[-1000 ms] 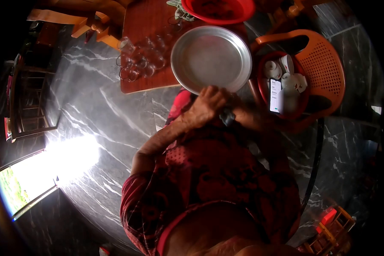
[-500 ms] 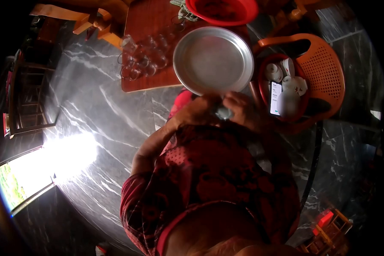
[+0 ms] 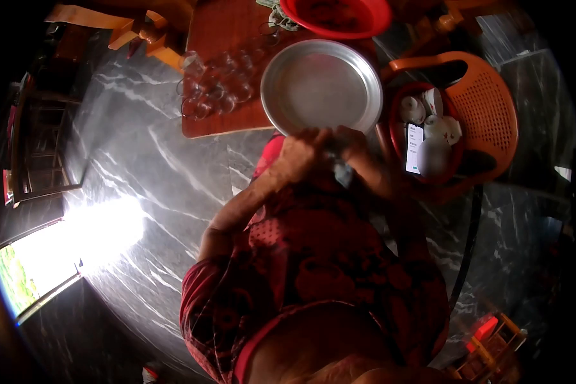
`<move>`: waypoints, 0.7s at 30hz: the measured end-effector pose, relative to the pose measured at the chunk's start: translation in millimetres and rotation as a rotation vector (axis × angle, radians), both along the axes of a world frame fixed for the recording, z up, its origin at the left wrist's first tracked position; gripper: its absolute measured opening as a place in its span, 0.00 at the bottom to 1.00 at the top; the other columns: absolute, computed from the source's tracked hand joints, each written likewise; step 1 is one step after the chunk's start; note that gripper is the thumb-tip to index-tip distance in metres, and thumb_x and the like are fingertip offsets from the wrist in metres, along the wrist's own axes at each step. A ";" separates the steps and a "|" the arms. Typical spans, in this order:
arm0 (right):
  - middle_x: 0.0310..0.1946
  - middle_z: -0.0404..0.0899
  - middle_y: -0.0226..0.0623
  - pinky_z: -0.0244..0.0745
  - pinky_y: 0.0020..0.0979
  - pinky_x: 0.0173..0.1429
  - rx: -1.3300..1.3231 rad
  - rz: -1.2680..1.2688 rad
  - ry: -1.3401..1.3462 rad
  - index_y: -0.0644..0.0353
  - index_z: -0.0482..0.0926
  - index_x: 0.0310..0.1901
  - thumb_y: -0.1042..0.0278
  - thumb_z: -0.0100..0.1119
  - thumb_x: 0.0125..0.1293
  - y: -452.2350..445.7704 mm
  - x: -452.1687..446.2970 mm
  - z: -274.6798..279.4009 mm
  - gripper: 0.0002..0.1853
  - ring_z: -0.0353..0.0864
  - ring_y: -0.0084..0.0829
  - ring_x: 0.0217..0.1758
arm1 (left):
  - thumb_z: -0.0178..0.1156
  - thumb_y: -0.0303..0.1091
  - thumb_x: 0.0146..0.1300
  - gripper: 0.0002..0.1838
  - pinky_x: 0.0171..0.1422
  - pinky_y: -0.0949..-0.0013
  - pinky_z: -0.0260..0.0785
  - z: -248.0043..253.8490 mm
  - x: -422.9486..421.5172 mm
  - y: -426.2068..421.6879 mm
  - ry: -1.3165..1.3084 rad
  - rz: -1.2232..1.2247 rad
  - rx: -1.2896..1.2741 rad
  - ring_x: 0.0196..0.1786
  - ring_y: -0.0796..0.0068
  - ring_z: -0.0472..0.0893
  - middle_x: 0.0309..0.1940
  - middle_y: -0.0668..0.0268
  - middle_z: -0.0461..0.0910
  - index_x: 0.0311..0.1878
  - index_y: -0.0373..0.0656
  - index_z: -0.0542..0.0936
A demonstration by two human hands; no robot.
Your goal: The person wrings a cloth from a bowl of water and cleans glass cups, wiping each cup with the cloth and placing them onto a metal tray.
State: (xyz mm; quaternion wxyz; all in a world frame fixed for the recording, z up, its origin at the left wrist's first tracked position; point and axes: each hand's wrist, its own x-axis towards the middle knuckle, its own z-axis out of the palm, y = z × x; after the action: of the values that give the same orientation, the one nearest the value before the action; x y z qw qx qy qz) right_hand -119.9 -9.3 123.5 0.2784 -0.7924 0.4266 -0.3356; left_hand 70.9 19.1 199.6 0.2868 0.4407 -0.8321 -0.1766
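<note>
My left hand (image 3: 301,153) and my right hand (image 3: 367,163) meet in front of my body, just below the near rim of a wide round metal tray (image 3: 321,89). Fingers of both hands are curled closed. A small pale grey-blue piece, cloth-like (image 3: 344,173), shows between them and hangs under my right fingers. Whatever else lies inside the grip is hidden by fingers and shadow. To the left of the tray, several clear glass cups (image 3: 226,96) with handles stand grouped on the brown wooden table (image 3: 221,29).
A red basin (image 3: 379,25) and a crumpled cloth (image 3: 281,18) are at the table's far side. On the right, an orange plastic chair (image 3: 493,96) holds a red tub (image 3: 400,102) with white cups (image 3: 436,128) and a lit phone (image 3: 415,148). Bright light falls on the marbled floor (image 3: 153,173).
Both hands have shifted slightly, the left one turning and rising toward the tray rim. The pale piece now hangs a little lower and further right. Tray, glasses and chair stay put.
</note>
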 end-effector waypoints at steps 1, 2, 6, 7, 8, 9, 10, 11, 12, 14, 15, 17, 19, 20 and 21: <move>0.28 0.74 0.37 0.70 0.29 0.37 0.000 -0.007 -0.001 0.63 0.73 0.33 0.80 0.62 0.48 0.6 -0.8 6.6 0.10 0.74 0.27 0.32 | 0.67 0.40 0.46 0.30 0.37 0.60 0.73 -0.2 1.3 -0.7 0.053 0.035 0.086 0.37 0.61 0.79 0.35 0.56 0.76 0.54 0.42 0.71; 0.30 0.76 0.34 0.70 0.27 0.39 0.449 -0.043 -0.404 0.63 0.75 0.36 0.75 0.62 0.52 1.1 -0.9 25.3 0.10 0.74 0.25 0.34 | 0.67 0.40 0.46 0.30 0.37 0.60 0.73 4.7 1.6 -1.5 0.052 0.029 0.086 0.37 0.61 0.79 0.35 0.56 0.76 0.54 0.42 0.71; 0.43 0.78 0.31 0.70 0.23 0.48 0.653 -0.119 -0.764 0.63 0.72 0.56 0.64 0.61 0.58 5.6 -10.2 95.2 0.24 0.75 0.22 0.44 | 0.68 0.44 0.50 0.27 0.42 0.70 0.72 -3.3 20.1 -15.2 0.601 0.185 0.442 0.33 0.71 0.79 0.33 0.61 0.79 0.48 0.38 0.72; 0.44 0.77 0.32 0.70 0.24 0.50 0.617 -0.102 -0.795 0.63 0.70 0.58 0.64 0.61 0.57 5.1 -13.6 103.4 0.26 0.75 0.22 0.46 | 0.67 0.47 0.51 0.27 0.43 0.71 0.71 19.3 14.6 -14.3 0.900 0.176 0.645 0.34 0.73 0.78 0.34 0.63 0.79 0.48 0.37 0.73; 0.46 0.76 0.34 0.68 0.25 0.54 0.586 -0.090 -0.767 0.63 0.69 0.58 0.62 0.60 0.56 4.7 -17.5 106.3 0.28 0.74 0.24 0.48 | 0.67 0.50 0.52 0.28 0.44 0.72 0.69 41.9 9.1 -13.4 1.218 0.201 0.824 0.36 0.76 0.77 0.36 0.65 0.78 0.48 0.37 0.74; 0.46 0.76 0.34 0.68 0.25 0.54 0.583 -0.088 -0.766 0.63 0.69 0.58 0.62 0.60 0.56 4.4 -16.3 110.0 0.28 0.74 0.24 0.48 | 0.66 0.49 0.54 0.28 0.46 0.70 0.70 28.4 19.4 -16.3 1.178 0.080 0.897 0.39 0.74 0.77 0.37 0.63 0.78 0.50 0.37 0.74; 0.46 0.76 0.34 0.68 0.26 0.55 0.582 -0.040 -0.881 0.63 0.68 0.58 0.60 0.60 0.56 4.8 -12.6 114.1 0.29 0.74 0.25 0.48 | 0.65 0.50 0.56 0.28 0.46 0.70 0.71 13.7 16.6 -13.2 1.226 0.138 0.945 0.39 0.74 0.77 0.38 0.64 0.78 0.51 0.37 0.74; 0.47 0.76 0.35 0.67 0.27 0.56 0.579 0.008 -0.995 0.63 0.68 0.58 0.59 0.59 0.57 5.4 -7.3 119.2 0.29 0.73 0.26 0.49 | 0.64 0.50 0.57 0.27 0.47 0.70 0.71 2.4 11.5 -10.8 1.272 0.196 0.993 0.40 0.74 0.78 0.39 0.64 0.78 0.51 0.37 0.74; 0.48 0.74 0.37 0.67 0.29 0.56 0.596 0.047 -1.125 0.63 0.67 0.58 0.57 0.58 0.59 9.4 2.8 127.7 0.28 0.73 0.28 0.49 | 0.64 0.50 0.57 0.27 0.47 0.70 0.71 -7.7 6.1 -9.9 1.271 0.193 0.989 0.40 0.74 0.78 0.39 0.64 0.78 0.51 0.37 0.74; 0.49 0.73 0.37 0.68 0.29 0.55 0.581 -0.049 -1.008 0.63 0.68 0.56 0.56 0.58 0.59 13.7 5.7 112.2 0.27 0.73 0.28 0.50 | 0.62 0.50 0.61 0.26 0.49 0.69 0.72 -13.6 -7.0 -8.6 1.374 0.145 0.956 0.41 0.74 0.78 0.42 0.64 0.78 0.52 0.38 0.74; 0.49 0.72 0.38 0.68 0.29 0.54 0.567 -0.144 -0.889 0.63 0.69 0.53 0.55 0.58 0.60 16.2 7.6 106.8 0.25 0.73 0.29 0.50 | 0.62 0.50 0.61 0.26 0.49 0.69 0.72 -15.7 -14.1 -8.0 1.373 0.145 0.954 0.41 0.74 0.78 0.42 0.64 0.78 0.52 0.38 0.74; 0.47 0.71 0.40 0.68 0.31 0.52 0.164 -0.131 -0.458 0.61 0.73 0.43 0.62 0.59 0.59 26.4 23.6 134.6 0.14 0.71 0.33 0.49 | 0.59 0.41 0.63 0.19 0.43 0.72 0.71 -7.4 -25.2 -7.4 1.556 0.136 0.928 0.39 0.76 0.77 0.39 0.65 0.79 0.50 0.36 0.76; 0.46 0.71 0.42 0.67 0.34 0.52 -0.253 -0.110 -0.324 0.59 0.75 0.42 0.67 0.60 0.58 28.2 39.2 125.0 0.11 0.70 0.37 0.49 | 0.57 0.35 0.63 0.13 0.44 0.69 0.71 -9.0 -23.0 -8.8 1.609 0.169 0.953 0.39 0.72 0.79 0.38 0.63 0.79 0.47 0.37 0.76; 0.47 0.70 0.43 0.65 0.37 0.55 -0.329 -0.115 -0.264 0.59 0.75 0.44 0.66 0.61 0.57 27.6 44.5 115.7 0.14 0.69 0.40 0.51 | 0.56 0.33 0.62 0.12 0.43 0.67 0.72 -13.8 -17.6 -10.0 0.951 0.178 0.391 0.39 0.68 0.79 0.37 0.61 0.79 0.46 0.38 0.76; 0.48 0.70 0.43 0.64 0.40 0.57 -0.405 -0.120 -0.204 0.59 0.75 0.47 0.64 0.62 0.56 24.9 47.6 108.2 0.17 0.68 0.42 0.52 | 0.56 0.32 0.60 0.11 0.43 0.66 0.72 -18.8 -14.1 -10.3 0.269 0.165 -0.140 0.38 0.64 0.79 0.36 0.59 0.79 0.44 0.38 0.75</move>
State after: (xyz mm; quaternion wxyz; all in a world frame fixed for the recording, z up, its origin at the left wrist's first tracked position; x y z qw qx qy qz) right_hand -72.3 15.6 231.7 0.1349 -0.7673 0.3666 -0.5087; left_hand 56.8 8.9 180.8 0.4391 0.4590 -0.7574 -0.1511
